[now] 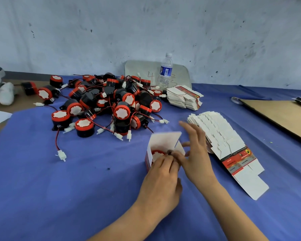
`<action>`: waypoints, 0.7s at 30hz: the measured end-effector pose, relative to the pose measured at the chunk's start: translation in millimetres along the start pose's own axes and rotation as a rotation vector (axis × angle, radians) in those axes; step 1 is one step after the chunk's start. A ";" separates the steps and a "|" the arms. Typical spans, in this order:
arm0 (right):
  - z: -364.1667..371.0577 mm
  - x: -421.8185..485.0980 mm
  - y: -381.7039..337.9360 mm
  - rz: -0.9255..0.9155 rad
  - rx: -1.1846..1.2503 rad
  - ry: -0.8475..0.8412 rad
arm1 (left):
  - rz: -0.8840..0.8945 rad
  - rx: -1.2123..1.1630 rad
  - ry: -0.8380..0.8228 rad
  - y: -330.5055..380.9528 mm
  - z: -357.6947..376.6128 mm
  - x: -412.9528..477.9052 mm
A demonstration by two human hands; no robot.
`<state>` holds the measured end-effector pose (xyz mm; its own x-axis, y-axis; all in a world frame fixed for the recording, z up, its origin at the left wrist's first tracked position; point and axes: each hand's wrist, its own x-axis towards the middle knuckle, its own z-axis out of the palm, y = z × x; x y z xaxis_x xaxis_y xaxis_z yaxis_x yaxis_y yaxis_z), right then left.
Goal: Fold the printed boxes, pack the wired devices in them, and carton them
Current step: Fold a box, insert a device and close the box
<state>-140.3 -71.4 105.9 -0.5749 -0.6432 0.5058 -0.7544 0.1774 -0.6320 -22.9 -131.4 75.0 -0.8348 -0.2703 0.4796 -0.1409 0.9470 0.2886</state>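
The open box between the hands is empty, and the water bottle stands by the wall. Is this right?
Not quite. The head view shows a red-rimmed device inside the open box; the water bottle does stand by the wall.

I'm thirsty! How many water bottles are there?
1. The water bottle stands at the back near the wall, right of the device pile, behind a stack of flat boxes. Another could hide behind the pile.

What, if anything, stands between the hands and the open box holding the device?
Nothing visible. The left hand and right hand are at the mouth of the open box, with the device inside and the lid flap upright.
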 end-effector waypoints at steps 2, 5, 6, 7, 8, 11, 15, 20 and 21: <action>4.2 2.4 2.5 0.154 0.161 -0.014 | -0.048 -0.114 0.004 -0.5 -1.5 0.5; 11.5 0.5 5.5 0.324 0.192 -0.034 | -0.003 -0.123 0.141 -2.0 -7.0 3.0; 13.6 -1.0 6.8 0.352 0.178 -0.037 | 0.048 -0.125 0.214 -2.1 -8.8 4.0; 14.8 -2.1 8.0 0.377 0.176 -0.039 | 0.090 -0.115 0.300 -3.1 -11.0 4.7; 16.1 -2.6 7.5 0.405 0.196 -0.040 | 0.097 -0.093 0.381 -5.6 -13.5 5.1; 20.3 -3.8 9.9 0.450 0.289 -0.025 | -0.078 -0.123 0.501 -18.2 -18.9 7.5; 23.9 -6.6 13.3 0.477 0.485 -0.040 | -0.091 -0.301 0.385 -30.0 -19.6 8.9; 24.2 -6.1 13.7 0.449 0.565 -0.085 | -0.064 -0.180 0.236 -33.2 -13.1 12.5; 23.6 -6.6 12.9 0.437 0.563 -0.092 | -0.048 -0.126 0.204 -32.8 -12.7 13.2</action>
<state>-138.8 -82.5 80.5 -0.7391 -0.6658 0.1018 -0.1694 0.0375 -0.9848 -22.6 -168.2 82.3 -0.7022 -0.3559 0.6167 -0.0996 0.9067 0.4099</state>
